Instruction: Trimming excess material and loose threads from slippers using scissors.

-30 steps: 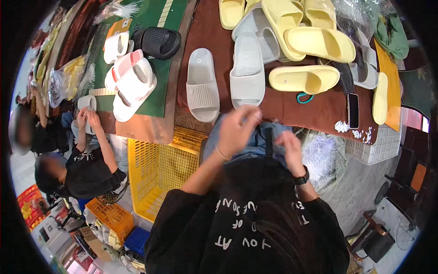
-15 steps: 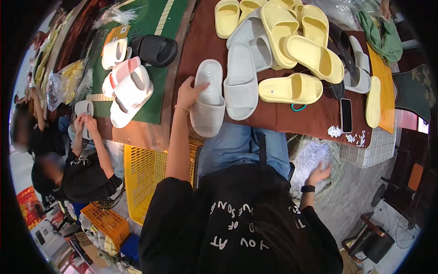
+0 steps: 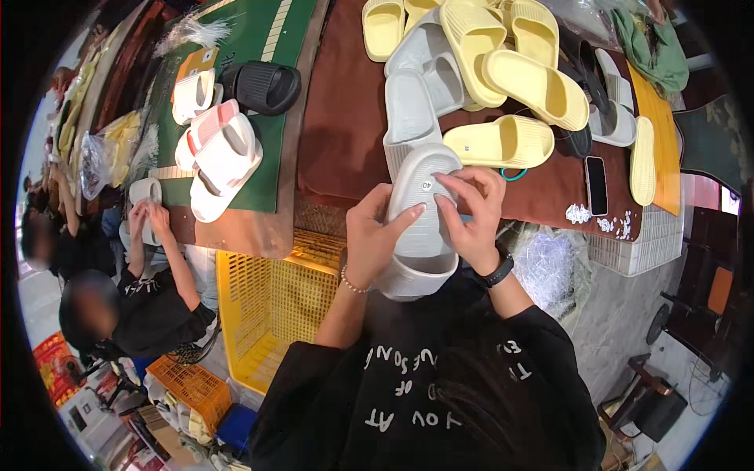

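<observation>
A light grey slide slipper [image 3: 428, 228] is held up in front of me, off the table's front edge, its sole-bed facing me. My left hand [image 3: 377, 231] grips its left side, thumb lying on the footbed. My right hand [image 3: 475, 204] is at the opposite side, thumb and forefinger drawn close together beside a small round white sticker [image 3: 427, 186] on the footbed. Whatever those fingertips hold, if anything, is too small to make out. Just beyond lies another grey slipper [image 3: 410, 110], with a yellow slipper [image 3: 503, 143] to its right.
More yellow slippers [image 3: 538, 90] are heaped on the brown table cover [image 3: 334, 157]. A phone [image 3: 596, 186] and small white pieces [image 3: 578, 213] lie at the right edge. Below stand a yellow crate [image 3: 251, 314] and a bag of clear strands [image 3: 546, 271]. A co-worker [image 3: 149, 306] sits at left.
My left hand has lifted the grey slipper off the table edge and brought it right and closer. My right hand has come up from beside the bag of strands to the slipper.
</observation>
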### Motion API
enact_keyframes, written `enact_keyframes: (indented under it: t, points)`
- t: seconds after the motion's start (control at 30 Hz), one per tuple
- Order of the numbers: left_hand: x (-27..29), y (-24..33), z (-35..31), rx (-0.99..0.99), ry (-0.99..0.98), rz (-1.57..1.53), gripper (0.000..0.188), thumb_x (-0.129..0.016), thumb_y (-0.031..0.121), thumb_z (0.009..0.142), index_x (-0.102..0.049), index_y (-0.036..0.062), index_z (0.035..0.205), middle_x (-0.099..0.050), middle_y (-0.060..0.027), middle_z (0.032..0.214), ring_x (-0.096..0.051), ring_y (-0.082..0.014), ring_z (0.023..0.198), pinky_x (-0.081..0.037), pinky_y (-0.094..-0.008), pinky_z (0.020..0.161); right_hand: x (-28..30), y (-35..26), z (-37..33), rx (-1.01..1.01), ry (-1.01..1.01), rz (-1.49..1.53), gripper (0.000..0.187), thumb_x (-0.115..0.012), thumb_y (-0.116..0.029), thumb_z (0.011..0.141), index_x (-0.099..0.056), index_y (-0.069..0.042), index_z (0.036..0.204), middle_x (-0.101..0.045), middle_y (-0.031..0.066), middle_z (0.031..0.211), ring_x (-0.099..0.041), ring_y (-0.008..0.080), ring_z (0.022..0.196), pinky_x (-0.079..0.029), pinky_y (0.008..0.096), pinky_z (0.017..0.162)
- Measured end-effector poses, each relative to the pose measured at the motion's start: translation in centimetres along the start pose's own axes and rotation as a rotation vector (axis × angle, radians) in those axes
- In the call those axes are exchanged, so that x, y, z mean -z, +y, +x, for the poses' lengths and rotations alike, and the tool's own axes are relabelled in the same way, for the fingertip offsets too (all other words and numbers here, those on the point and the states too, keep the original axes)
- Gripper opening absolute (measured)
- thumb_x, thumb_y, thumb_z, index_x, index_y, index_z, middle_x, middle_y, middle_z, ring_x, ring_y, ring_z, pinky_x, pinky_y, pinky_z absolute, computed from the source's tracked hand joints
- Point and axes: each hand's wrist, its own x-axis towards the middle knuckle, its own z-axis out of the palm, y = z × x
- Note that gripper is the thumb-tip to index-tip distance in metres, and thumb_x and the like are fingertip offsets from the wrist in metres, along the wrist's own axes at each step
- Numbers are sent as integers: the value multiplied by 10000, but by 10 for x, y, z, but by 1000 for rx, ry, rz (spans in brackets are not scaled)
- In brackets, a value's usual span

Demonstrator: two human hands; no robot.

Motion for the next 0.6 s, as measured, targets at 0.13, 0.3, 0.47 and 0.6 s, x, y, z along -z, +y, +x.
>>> enact_keyframes:
  t: [0.13,0.3,0.47,0.6]
  points:
    - [-4,-6,-3,-25,8,15,220,-746,78,762,-625,-19,919,-641,-19,746,-552,-38,697,-452,-210,614,0,2,-10,-17,22,6,271,-701,-91,724,-708,-135,991,-560,51,1030,-472,259,1020,-362,369,903]
    - [-6,-3,-4,-40,22,38,212,-744,80,763,-625,-19,908,-634,-18,727,-537,-36,664,-442,-212,588,-2,4,-11,-40,40,43,284,-693,-66,713,-712,-143,985,-528,56,1028,-447,263,1029,-364,358,899]
    - [-4,-6,-6,-20,6,61,232,-749,117,766,-626,-17,910,-638,-31,733,-544,-45,665,-444,-214,591,0,2,-7,-109,4,121,251,-725,-79,684,-709,-135,927,-501,44,993,-435,262,1029,-363,358,899]
    - [-7,-2,-8,-1,-20,23,252,-749,143,769,-628,-18,921,-654,-55,759,-575,-63,695,-461,-225,611,4,6,6,-36,-11,116,210,-781,-130,647,-687,-137,835,-479,36,957,-421,273,1033,-353,377,904]
